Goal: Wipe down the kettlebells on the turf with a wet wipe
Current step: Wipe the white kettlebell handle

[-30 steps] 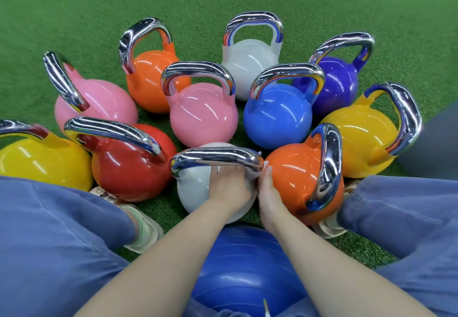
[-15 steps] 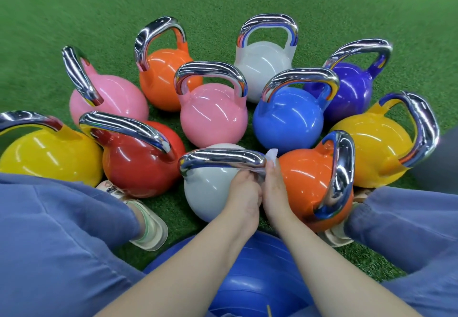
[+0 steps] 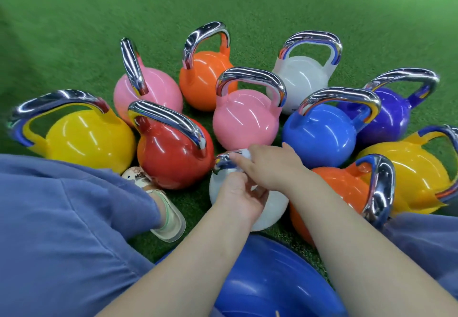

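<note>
Since the earlier frames my right hand (image 3: 270, 165) has slid left along the chrome handle (image 3: 226, 161) of the near white kettlebell (image 3: 270, 213), from its right end to nearly its left, and the head view has tipped so the whole cluster sits lower and further right. From that one view, the right hand lies over the handle with its fingers (image 3: 241, 159) stretched along the bar; a bit of white at their tips looks like the wipe (image 3: 245, 153), though most of it is hidden and I cannot tell how it is held. My left hand (image 3: 239, 196) sits beneath the bar, fingers curled up round it, steadying the bell. This kettlebell stands on the turf (image 3: 74, 31) at the front of the cluster, between the red kettlebell (image 3: 171, 158) and the near orange kettlebell (image 3: 344, 192), just ahead of the blue ball (image 3: 272, 282). I judge these bells rigid and heavy, with glossy shells and polished handles that will be slippery once wet, so the handle is the place to grip. The wipe is limp and light, and should be pressed flat under the fingers.
</note>
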`<act>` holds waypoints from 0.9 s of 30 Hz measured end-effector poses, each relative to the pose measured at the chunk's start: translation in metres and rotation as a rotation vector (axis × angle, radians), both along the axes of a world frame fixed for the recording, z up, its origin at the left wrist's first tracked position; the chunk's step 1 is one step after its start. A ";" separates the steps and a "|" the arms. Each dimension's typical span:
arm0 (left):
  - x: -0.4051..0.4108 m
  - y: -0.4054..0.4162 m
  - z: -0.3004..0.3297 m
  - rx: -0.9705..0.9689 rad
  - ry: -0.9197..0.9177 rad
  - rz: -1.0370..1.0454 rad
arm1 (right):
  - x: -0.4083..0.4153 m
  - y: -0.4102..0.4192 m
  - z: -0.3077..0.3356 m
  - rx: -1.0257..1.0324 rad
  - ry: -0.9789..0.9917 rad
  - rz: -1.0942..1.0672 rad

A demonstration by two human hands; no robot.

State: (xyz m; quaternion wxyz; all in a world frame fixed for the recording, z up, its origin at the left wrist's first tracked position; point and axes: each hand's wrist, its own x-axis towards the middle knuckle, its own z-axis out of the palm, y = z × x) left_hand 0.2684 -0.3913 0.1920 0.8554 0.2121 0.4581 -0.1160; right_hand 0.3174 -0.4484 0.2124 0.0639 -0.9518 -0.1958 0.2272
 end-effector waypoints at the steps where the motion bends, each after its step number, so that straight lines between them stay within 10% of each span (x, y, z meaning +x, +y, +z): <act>1: 0.000 0.007 -0.001 0.003 0.004 0.017 | 0.002 0.007 0.003 -0.018 0.043 0.013; 10: -0.007 0.034 -0.023 0.108 0.076 0.077 | 0.023 0.064 -0.001 -0.086 0.323 0.089; 18: -0.008 0.056 -0.052 0.380 0.106 0.068 | 0.002 0.076 -0.021 -0.252 -0.163 0.257; 23: -0.008 0.063 -0.070 1.088 0.082 -0.027 | 0.000 0.063 -0.026 -0.208 -0.220 0.234; 27: 0.001 0.075 -0.067 1.629 -0.505 -0.456 | 0.017 0.047 -0.010 -0.092 -0.073 0.181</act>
